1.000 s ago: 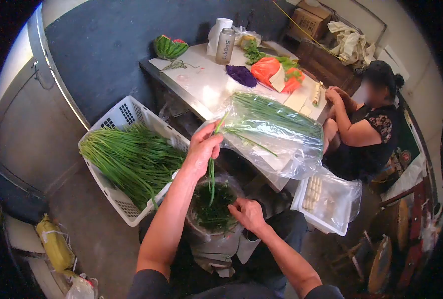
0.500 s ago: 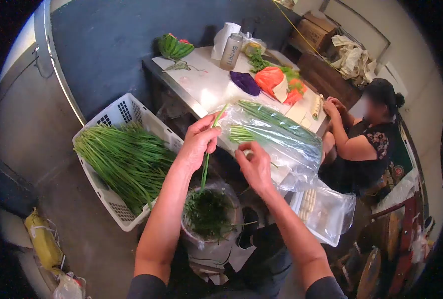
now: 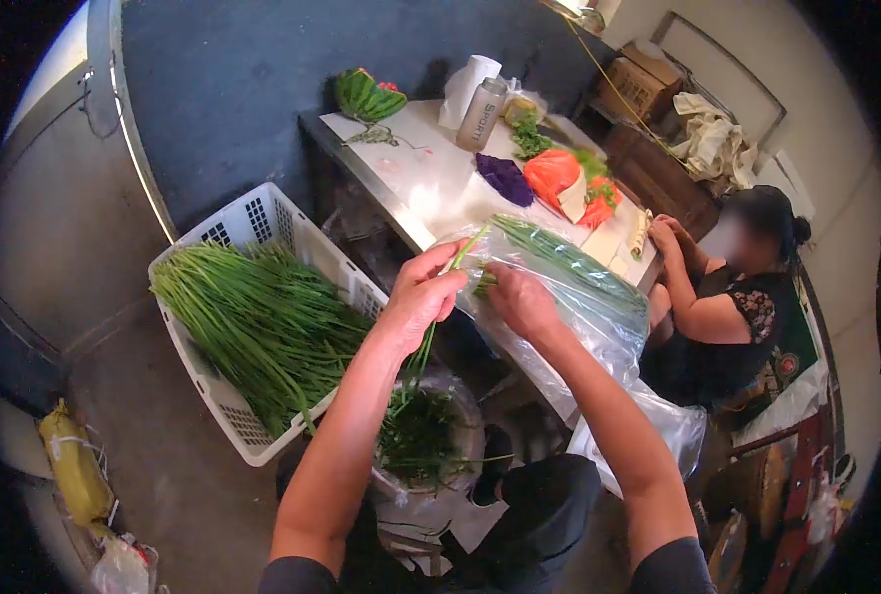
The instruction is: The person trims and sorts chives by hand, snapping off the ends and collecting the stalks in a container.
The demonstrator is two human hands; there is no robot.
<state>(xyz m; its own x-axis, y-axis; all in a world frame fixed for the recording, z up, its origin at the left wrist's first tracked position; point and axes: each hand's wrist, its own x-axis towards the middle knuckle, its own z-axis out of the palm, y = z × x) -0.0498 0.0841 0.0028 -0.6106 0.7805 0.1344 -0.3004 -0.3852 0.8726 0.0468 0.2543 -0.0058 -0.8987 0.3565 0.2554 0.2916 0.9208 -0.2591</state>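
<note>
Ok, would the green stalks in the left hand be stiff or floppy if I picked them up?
The green stalks would probably bend easily, being so long and thin. They're likely light too: the left hand holds just a few strands.

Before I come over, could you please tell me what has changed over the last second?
The right hand rose from beside the bucket and moved forward to the clear plastic bag on the table; whether it grips anything there is unclear. The left hand still holds green stalks. The white crate of greens stayed put.
</note>
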